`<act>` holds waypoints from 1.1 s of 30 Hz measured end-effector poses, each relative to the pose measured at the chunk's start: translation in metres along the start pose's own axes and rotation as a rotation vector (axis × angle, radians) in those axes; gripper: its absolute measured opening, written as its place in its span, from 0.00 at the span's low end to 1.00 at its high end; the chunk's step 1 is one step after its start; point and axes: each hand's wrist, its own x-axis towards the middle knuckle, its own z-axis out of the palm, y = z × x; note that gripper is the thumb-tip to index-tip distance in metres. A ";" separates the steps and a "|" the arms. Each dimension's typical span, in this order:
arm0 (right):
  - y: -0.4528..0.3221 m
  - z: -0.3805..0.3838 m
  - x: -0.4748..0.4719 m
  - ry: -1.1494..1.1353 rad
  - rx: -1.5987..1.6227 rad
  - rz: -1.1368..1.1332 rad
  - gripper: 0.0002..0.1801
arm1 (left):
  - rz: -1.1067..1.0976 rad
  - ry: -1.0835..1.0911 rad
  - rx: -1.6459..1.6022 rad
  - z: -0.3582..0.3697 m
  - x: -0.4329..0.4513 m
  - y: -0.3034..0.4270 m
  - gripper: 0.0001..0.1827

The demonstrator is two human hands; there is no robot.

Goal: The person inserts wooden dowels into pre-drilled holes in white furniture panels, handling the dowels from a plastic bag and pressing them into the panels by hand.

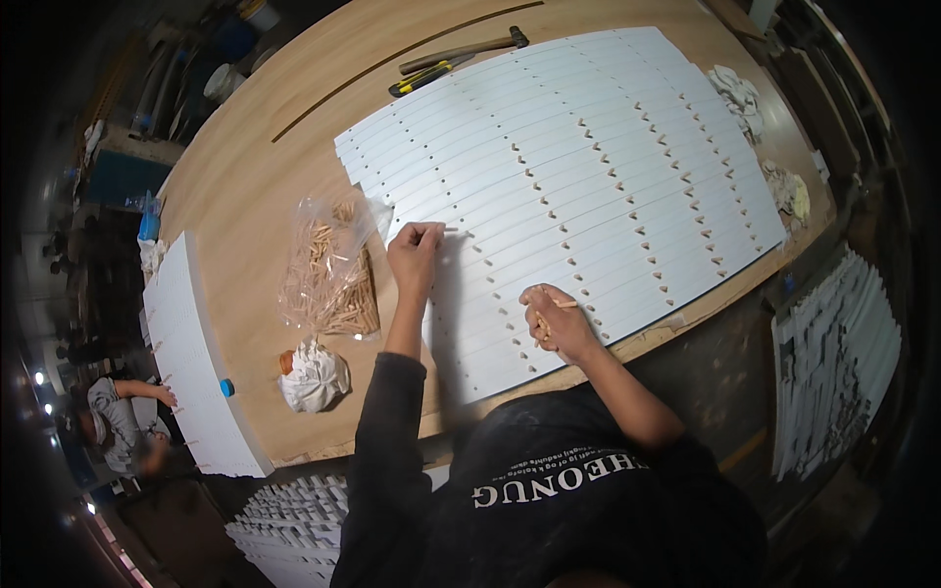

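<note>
Between its thumb and fingertips my left hand (413, 253) pinches a wooden dowel pin (451, 229), just above the white panel strips (485, 198). My right hand (560, 320) is curled around several more wooden dowels (542, 327), and one juts out past its fingers. The strips lie side by side and have rows of drilled holes. Dowels (564, 228) stand in many of these holes, mostly toward the right and the near side; the holes at the far left show dark and bare. A clear plastic bag (331, 272) full of loose dowels lies left of my left hand.
A hammer (470, 53) and a yellow-black utility knife (426, 76) lie beyond the strips. A crumpled white bundle (315, 378) and a blue cap (227, 387) sit on the table (242, 220). Rags (737, 95) lie right. Stacked white strips (838, 367) stand off the table. Another person (125, 419) works at left.
</note>
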 end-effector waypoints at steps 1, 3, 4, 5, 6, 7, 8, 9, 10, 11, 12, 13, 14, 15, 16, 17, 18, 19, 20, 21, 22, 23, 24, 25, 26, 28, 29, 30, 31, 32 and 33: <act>-0.002 -0.001 0.004 0.015 0.006 0.008 0.19 | 0.000 -0.001 0.070 0.006 0.010 -0.001 0.06; -0.004 -0.004 0.011 0.022 0.038 0.011 0.18 | 0.064 -0.006 0.261 0.013 0.023 -0.002 0.07; -0.005 -0.005 0.014 0.035 0.028 0.033 0.17 | 0.129 -0.007 0.383 0.014 0.027 0.000 0.08; -0.007 -0.005 0.018 0.035 0.029 0.049 0.17 | 0.175 -0.023 0.506 0.014 0.030 0.001 0.09; -0.008 -0.004 0.021 0.036 0.029 0.066 0.16 | 0.211 -0.071 0.535 0.013 0.031 0.003 0.09; -0.010 -0.003 0.024 0.048 0.015 0.080 0.16 | 0.300 -0.126 0.614 0.013 0.032 0.006 0.09; -0.012 -0.002 0.027 0.057 0.001 0.097 0.15 | 0.393 -0.185 0.684 0.012 0.033 0.007 0.09; -0.015 0.000 0.030 0.068 -0.013 0.136 0.15 | 0.486 -0.242 0.752 0.013 0.034 0.009 0.09; -0.018 0.001 0.034 0.060 -0.069 0.095 0.15 | 0.585 -0.306 0.909 0.014 0.034 0.009 0.10; -0.022 0.002 0.040 0.054 -0.124 0.077 0.15 | 0.597 -0.333 0.939 0.016 0.035 0.009 0.10; -0.026 0.003 0.046 0.028 -0.143 0.062 0.15 | 0.606 -0.359 0.968 0.019 0.037 0.009 0.10; -0.031 0.004 0.053 0.038 -0.217 0.031 0.15 | 0.639 -0.386 0.981 0.021 0.038 0.009 0.10; -0.035 0.004 0.061 0.029 -0.256 0.000 0.15 | 0.641 -0.385 1.018 0.024 0.041 0.009 0.09; -0.039 0.004 0.069 -0.006 -0.263 -0.055 0.15 | 0.587 -0.402 0.999 0.025 0.043 0.009 0.09; -0.042 0.005 0.078 0.009 -0.275 -0.032 0.15 | 0.560 -0.407 0.965 0.026 0.045 0.011 0.09; -0.045 0.006 0.086 0.026 -0.338 -0.058 0.14 | 0.507 -0.425 0.942 0.026 0.046 0.013 0.08; -0.047 0.007 0.093 0.034 -0.367 -0.086 0.13 | 0.501 -0.411 0.919 0.025 0.047 0.016 0.08; -0.049 0.007 0.100 0.032 -0.381 -0.122 0.12 | 0.468 -0.409 0.902 0.024 0.045 0.019 0.07; -0.050 0.007 0.105 0.031 -0.401 -0.159 0.12 | 0.430 -0.399 0.886 0.024 0.043 0.023 0.07; -0.052 0.006 0.109 0.039 -0.475 -0.187 0.12 | 0.386 -0.381 0.703 0.024 0.040 0.027 0.07; -0.053 0.005 0.113 0.038 -0.534 -0.217 0.13 | 0.329 -0.354 0.524 0.025 0.034 0.030 0.07; -0.054 0.005 0.115 0.053 -0.595 -0.175 0.14 | 0.269 -0.339 0.341 0.026 0.027 0.034 0.08; -0.055 0.003 0.116 0.037 -0.663 -0.270 0.14 | 0.217 -0.400 0.261 0.026 0.023 0.037 0.10; -0.057 0.002 0.116 0.030 -0.737 -0.296 0.14 | 0.184 -0.411 0.264 0.028 0.019 0.040 0.09; -0.058 0.002 0.117 0.018 -0.809 -0.325 0.13 | 0.149 -0.427 0.271 0.029 0.016 0.042 0.09; -0.063 0.003 0.119 -0.002 -0.880 -0.294 0.13 | 0.165 -0.400 0.274 0.031 0.014 0.047 0.06; -0.065 0.004 0.121 -0.009 -0.909 -0.301 0.13 | 0.153 -0.436 0.315 0.029 0.017 0.049 0.06; -0.066 0.006 0.123 -0.012 -0.943 -0.312 0.13 | 0.175 -0.458 0.331 0.027 0.020 0.050 0.06; -0.068 0.008 0.125 -0.015 -0.968 -0.341 0.13 | 0.195 -0.481 0.346 0.025 0.024 0.049 0.05; -0.069 0.009 0.126 -0.018 -0.991 -0.369 0.14 | 0.160 -0.455 0.193 0.021 0.032 0.048 0.04; -0.070 0.010 0.128 -0.010 -0.980 -0.343 0.14 | 0.110 -0.434 0.048 0.016 0.040 0.046 0.04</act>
